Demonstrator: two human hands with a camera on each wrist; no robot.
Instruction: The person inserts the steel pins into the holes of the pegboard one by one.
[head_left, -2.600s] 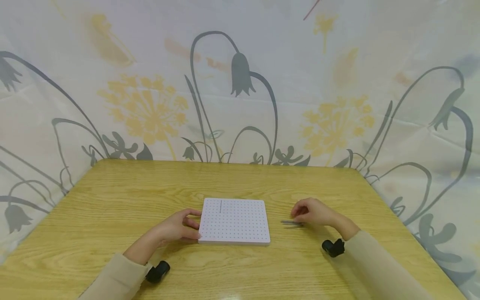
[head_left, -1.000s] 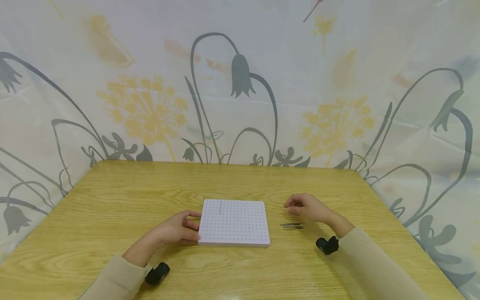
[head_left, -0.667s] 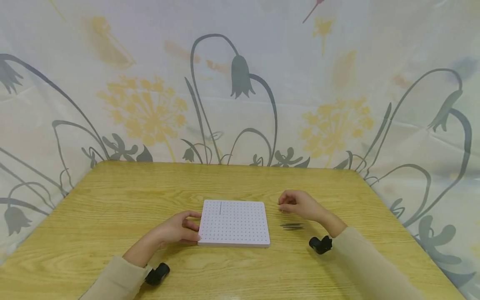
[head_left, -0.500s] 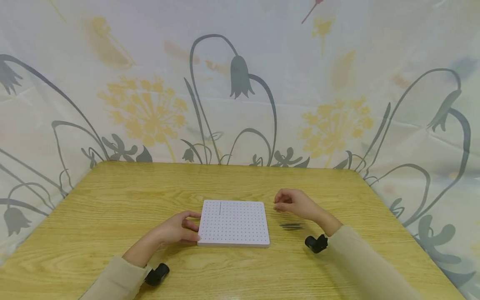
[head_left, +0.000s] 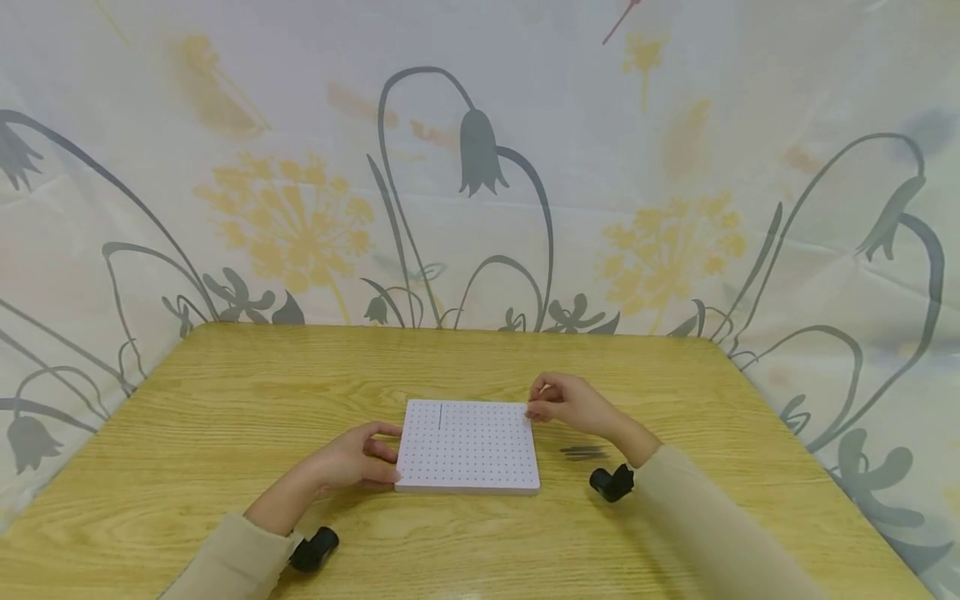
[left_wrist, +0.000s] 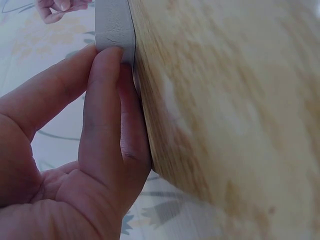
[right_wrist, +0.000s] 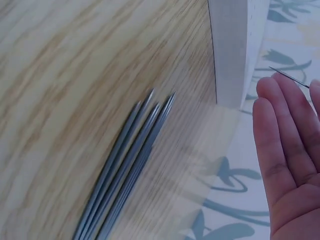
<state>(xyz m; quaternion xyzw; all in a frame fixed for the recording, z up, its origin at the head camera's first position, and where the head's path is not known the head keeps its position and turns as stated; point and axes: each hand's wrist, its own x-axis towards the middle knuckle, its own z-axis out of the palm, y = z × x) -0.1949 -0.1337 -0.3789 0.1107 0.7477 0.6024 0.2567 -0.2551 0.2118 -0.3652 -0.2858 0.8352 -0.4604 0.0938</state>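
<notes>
A white board with rows of small dark holes lies on the table. My left hand holds its left edge: the thumb is at the near corner and the fingers are against the side wall. One thin dark metal pin shows as a line near the board's far left, apparently standing in a hole. At the far right corner, my right hand pinches a slim pointed metal pin between thumb and finger. Several grey metal pins with sharp tips lie on the table right of the board.
The light wooden table reaches back to a white hanging cloth printed with grey and yellow flowers. Black wrist cameras are strapped beneath both sleeves.
From the loose pins, my right hand has moved left and away to the board's far right corner, carrying one pin. The left hand and the board have stayed in place.
</notes>
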